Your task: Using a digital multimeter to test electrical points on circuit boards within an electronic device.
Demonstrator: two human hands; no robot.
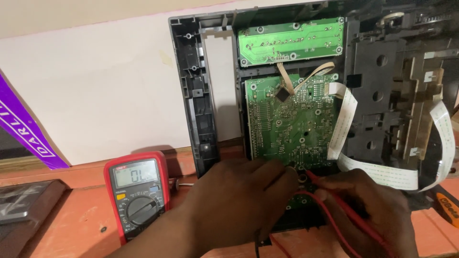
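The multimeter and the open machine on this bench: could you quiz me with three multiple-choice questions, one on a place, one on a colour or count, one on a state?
1. Where is the multimeter relative to the hands?
A. To their left
B. To their right
C. Behind the boards

2. How many green circuit boards show?
A. One
B. Two
C. Four

3. What is the meter's screen doing?
A. Blank
B. Lit with a reading
C. Cracked

Answers:
1 A: it stands left of the left hand.
2 B: a small upper board and a large lower board.
3 B: characters show on it.

The right hand holds a red probe at the lower board's edge.
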